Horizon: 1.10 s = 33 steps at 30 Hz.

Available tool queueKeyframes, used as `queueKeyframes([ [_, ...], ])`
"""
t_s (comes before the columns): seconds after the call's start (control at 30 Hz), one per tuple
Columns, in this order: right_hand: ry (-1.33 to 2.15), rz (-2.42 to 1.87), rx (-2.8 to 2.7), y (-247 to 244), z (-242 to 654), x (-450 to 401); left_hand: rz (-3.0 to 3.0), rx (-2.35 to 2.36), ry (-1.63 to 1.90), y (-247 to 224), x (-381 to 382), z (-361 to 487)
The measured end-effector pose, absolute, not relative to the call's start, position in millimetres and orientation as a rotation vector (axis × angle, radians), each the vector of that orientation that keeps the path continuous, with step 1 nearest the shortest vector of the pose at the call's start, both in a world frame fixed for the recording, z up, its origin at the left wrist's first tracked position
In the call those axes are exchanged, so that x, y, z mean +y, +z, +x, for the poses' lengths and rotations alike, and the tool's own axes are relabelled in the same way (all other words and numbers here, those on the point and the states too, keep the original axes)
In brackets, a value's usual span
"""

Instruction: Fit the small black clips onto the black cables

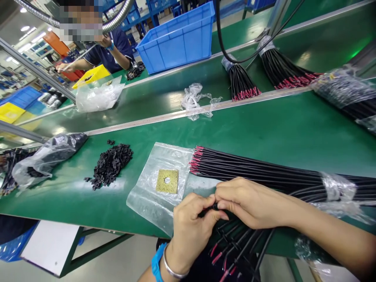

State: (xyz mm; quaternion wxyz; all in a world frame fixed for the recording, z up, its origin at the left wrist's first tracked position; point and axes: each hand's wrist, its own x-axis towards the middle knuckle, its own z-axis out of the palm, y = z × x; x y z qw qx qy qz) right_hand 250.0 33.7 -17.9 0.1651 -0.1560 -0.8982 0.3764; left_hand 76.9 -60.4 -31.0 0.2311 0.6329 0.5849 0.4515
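Above the front edge of the bench, my left hand [194, 223] and my right hand [249, 199] meet fingertip to fingertip. Both are closed around a small black part [215, 205], mostly hidden by the fingers; it appears to be at the end of a black cable. Beneath my right hand hang several black cables [235, 244] with red wire ends, some bearing small black pieces. Behind it lies a bundle of black cables [249, 164] with red tips, bound with plastic wrap. A yellow sponge [167, 181] with a centre hole rests on a clear plastic bag [147, 192].
A pile of small black parts [113, 164] sits on the green bench [73, 196], near a plastic bag [55, 152] at left. Wrapped cable bundles [241, 80] and crumpled film [196, 100] lie farther back. Beyond are a blue bin [179, 39] and a co-worker [117, 47].
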Motion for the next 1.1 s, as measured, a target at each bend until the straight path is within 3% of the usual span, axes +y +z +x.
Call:
queueKeyframes([
  [0.4,1.122,-0.583,-2.626,-14.3,248.6,35.9,1.379,1.496,1.201,-32.5,-71.7,56.9],
  [0.67,1.109,-0.534,-2.738,-10.0,251.7,31.0,1.582,1.504,1.053,-26.7,-78.8,63.5],
  [0.77,0.779,-0.641,-2.640,-17.8,249.6,31.3,1.660,1.331,0.871,-16.4,-87.8,61.8],
  [0.9,0.152,-0.869,-2.544,-34.3,238.9,27.9,1.650,1.165,0.884,-14.0,-95.2,62.8],
  [1.1,-0.119,-0.953,-2.654,-38.8,228.5,17.4,1.800,1.227,1.012,-17.1,-92.4,59.2],
])
